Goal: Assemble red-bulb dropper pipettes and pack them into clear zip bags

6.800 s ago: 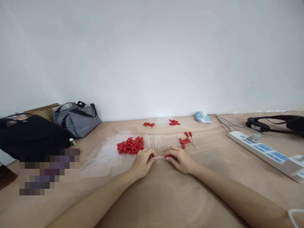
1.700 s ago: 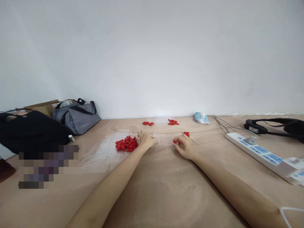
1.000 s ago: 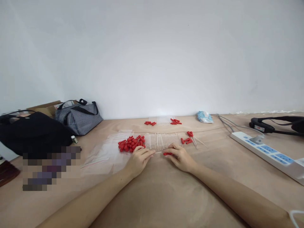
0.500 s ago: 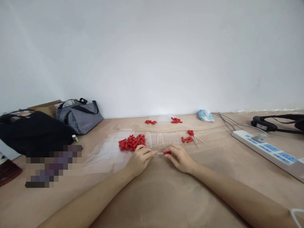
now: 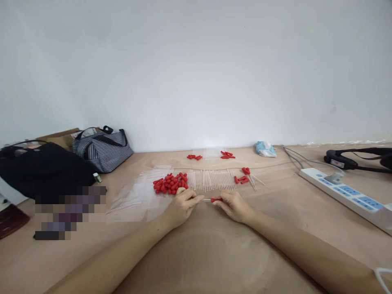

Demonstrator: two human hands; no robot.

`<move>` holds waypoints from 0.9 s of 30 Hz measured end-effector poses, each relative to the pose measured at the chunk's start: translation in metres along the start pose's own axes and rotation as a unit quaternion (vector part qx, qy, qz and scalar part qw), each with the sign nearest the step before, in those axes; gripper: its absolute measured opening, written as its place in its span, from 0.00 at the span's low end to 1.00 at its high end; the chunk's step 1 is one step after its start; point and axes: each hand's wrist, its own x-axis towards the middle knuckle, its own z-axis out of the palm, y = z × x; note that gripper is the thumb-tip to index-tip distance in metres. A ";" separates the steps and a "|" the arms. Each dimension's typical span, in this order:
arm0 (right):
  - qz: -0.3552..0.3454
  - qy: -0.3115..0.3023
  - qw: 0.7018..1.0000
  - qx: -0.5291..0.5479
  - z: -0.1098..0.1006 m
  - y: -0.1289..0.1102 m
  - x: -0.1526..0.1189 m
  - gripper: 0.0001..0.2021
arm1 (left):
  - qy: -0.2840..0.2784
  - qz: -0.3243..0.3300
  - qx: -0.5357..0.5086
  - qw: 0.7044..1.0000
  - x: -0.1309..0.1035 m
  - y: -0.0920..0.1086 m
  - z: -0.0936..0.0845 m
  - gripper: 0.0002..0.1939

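Note:
My left hand (image 5: 183, 203) is closed, pinching a thin clear dropper tube (image 5: 207, 200). Opposite it, my right hand (image 5: 232, 205) grips a red rubber bulb (image 5: 217, 200), which meets the tube's right end; how deep the tube sits in it is hidden. Just beyond my hands lies a row of clear dropper tubes (image 5: 211, 179) side by side. A heap of red rubber bulbs (image 5: 170, 183) borders the row on the left. To the right are loose red bulbs (image 5: 241, 179) and a few droppers with bulbs fitted (image 5: 246, 170).
Clear plastic bags (image 5: 131, 200) lie left of the heap. More tubes and red bulbs (image 5: 227, 155) sit near the wall. A white power strip (image 5: 343, 194), a blue packet (image 5: 266, 149) and a black headset (image 5: 339, 159) are right; a striped bag (image 5: 105, 151) and black bag (image 5: 45, 171) left.
My right hand has shifted slightly, its fingers now covering the red bulb differently. The tube stays pinched in my left hand, and the things on the table have not moved.

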 end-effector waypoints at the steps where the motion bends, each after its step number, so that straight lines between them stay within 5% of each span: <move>1: -0.001 -0.003 1.000 -0.005 0.000 0.000 0.000 0.10 | -0.002 0.003 0.003 1.000 0.000 0.000 0.000 0.15; 14: -0.004 0.013 1.000 0.000 0.000 -0.002 0.001 0.10 | 0.042 -0.006 -0.027 0.999 0.002 0.009 0.001 0.12; 27: -0.006 -0.006 1.000 0.012 0.002 0.000 0.003 0.09 | 0.028 -0.035 -0.041 0.998 0.004 0.013 0.006 0.13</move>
